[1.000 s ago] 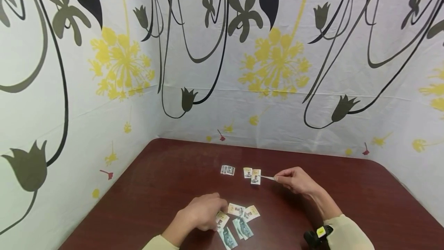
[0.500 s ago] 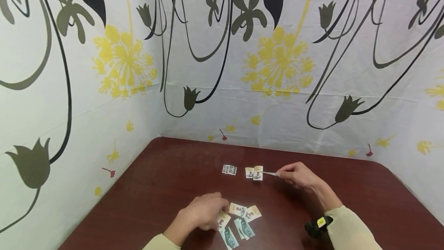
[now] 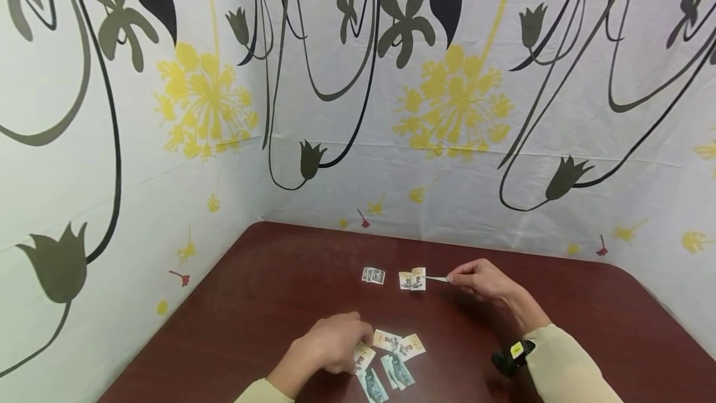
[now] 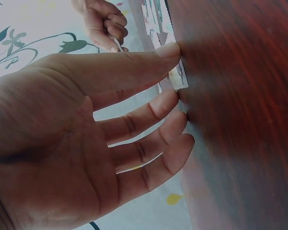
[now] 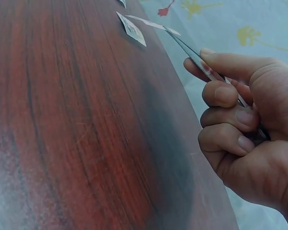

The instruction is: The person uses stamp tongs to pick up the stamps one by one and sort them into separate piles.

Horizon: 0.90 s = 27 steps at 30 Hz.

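Observation:
My right hand grips steel tweezers above the far part of the table. At their tips is a yellow-and-white postage stamp, seen edge-on and tilted in the right wrist view. It overlaps the right side of a similar stamp. My left hand rests by the near stamps, fingers loosely bent and spread, fingertips at the table surface. The thumb and index fingertips lie right at the edge of another yellow stamp, which the hand partly hides in the head view.
Near the left hand lie two more yellow stamps and several blue-green stamps. Farther back is an overlapping row of grey stamps. Patterned cloth walls border the dark red table behind and at left.
The right hand has moved the tweezers and their stamp slightly away from me, so the stamp now stands more level with its yellow neighbour. The left hand has stayed in place.

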Each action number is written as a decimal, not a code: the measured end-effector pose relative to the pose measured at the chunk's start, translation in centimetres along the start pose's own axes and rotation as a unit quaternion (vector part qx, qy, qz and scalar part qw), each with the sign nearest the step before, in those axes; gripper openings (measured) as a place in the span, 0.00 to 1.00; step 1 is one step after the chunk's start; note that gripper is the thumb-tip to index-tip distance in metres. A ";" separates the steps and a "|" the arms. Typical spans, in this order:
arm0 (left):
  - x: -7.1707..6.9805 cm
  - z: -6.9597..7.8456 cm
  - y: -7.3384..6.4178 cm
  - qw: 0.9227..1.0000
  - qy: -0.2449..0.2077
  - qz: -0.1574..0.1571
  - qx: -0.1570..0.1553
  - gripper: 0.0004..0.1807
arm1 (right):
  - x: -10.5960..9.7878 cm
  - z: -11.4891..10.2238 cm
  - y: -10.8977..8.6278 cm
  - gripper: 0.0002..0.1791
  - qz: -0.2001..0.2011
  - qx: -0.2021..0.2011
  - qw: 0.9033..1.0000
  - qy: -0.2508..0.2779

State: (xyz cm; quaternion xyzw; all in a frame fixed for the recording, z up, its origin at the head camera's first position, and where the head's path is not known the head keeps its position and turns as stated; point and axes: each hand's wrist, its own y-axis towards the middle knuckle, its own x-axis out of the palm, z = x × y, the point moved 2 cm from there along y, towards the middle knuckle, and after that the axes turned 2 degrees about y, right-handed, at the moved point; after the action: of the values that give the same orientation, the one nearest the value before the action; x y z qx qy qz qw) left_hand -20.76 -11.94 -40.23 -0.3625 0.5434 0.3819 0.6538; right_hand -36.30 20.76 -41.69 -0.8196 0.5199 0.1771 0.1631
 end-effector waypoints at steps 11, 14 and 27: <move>-0.2 0.0 -0.1 1.000 0.000 -0.004 -0.008 0.25 | -0.1 0.1 1.0 0.17 -0.004 0.008 1.000 -0.012; -0.2 0.0 0.0 1.000 0.000 -0.004 -0.009 0.25 | 0.0 0.0 1.2 0.16 -0.007 0.007 1.000 -0.011; 1.1 -0.8 0.8 1.000 0.006 -0.005 0.003 0.26 | 0.6 -0.2 1.8 0.15 -0.017 0.008 1.000 -0.013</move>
State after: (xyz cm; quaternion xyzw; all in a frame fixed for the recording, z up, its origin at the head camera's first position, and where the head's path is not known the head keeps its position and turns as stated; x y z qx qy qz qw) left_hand -21.68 -12.15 -41.51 -0.3650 0.5468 0.3747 0.6538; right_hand -37.68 19.46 -41.93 -0.8247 0.5048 0.1809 0.1798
